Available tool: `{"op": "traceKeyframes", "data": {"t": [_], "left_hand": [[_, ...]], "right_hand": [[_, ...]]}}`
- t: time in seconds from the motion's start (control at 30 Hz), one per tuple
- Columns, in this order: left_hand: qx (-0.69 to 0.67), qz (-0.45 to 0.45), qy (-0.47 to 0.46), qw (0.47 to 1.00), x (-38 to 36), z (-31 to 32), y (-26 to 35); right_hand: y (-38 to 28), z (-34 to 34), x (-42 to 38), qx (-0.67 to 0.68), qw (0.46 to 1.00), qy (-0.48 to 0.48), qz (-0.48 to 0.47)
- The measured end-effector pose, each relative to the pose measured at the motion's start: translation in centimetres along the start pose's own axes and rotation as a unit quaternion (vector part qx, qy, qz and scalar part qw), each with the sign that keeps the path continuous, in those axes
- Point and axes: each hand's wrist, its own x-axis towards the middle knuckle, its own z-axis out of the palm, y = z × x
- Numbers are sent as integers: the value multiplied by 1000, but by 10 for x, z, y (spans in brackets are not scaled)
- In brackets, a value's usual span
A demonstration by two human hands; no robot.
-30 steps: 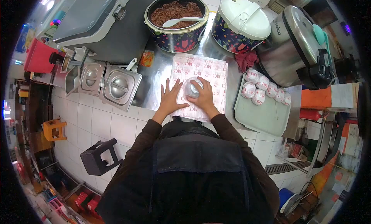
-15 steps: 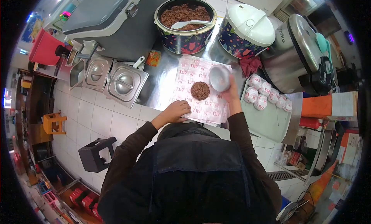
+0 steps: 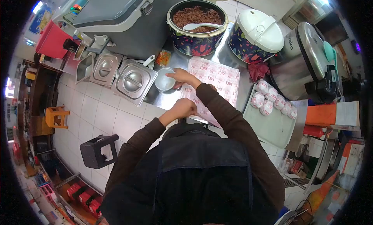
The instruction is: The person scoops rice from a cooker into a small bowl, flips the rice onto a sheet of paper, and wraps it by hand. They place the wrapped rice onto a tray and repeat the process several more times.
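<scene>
My right hand (image 3: 184, 77) reaches across to the left and grips a small round bowl (image 3: 165, 79), on the metal table just right of the lidded pans. Below it, my left hand (image 3: 185, 108) pinches the near left edge of the printed wrapping paper (image 3: 221, 77), whose near edge is slightly lifted. The brown rice patty on the paper is almost wholly hidden behind my right forearm; only a bit of it shows.
An open pot (image 3: 198, 40) of brown rice with a white paddle stands at the back. Beside it are a lidded pot (image 3: 254, 34) and a steel cooker (image 3: 297, 66). Several wrapped rounds lie on a green tray (image 3: 268, 128). Lidded steel pans (image 3: 132, 81) stand at left.
My right hand has carried the bowl from the right side of the paper to its left. My left hand has closed on the paper's near edge and raised it. The view has shifted slightly.
</scene>
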Motion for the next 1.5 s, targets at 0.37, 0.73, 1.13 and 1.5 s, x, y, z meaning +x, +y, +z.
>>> {"op": "traceKeyframes", "data": {"t": [0.37, 0.73, 1.13, 1.5], "left_hand": [[-207, -81, -29, 974, 20, -27, -9], [-150, -34, -12, 988, 29, -42, 12], [197, 20, -31, 980, 17, -22, -3], [205, 178, 325, 906, -7, -8, 15]], "right_hand": [[67, -39, -183, -385, 902, 110, -162], [92, -34, -204, -317, 912, 225, -132], [142, -37, -214, -469, 830, 230, -197], [122, -86, -195, -342, 928, 117, -86]]}}
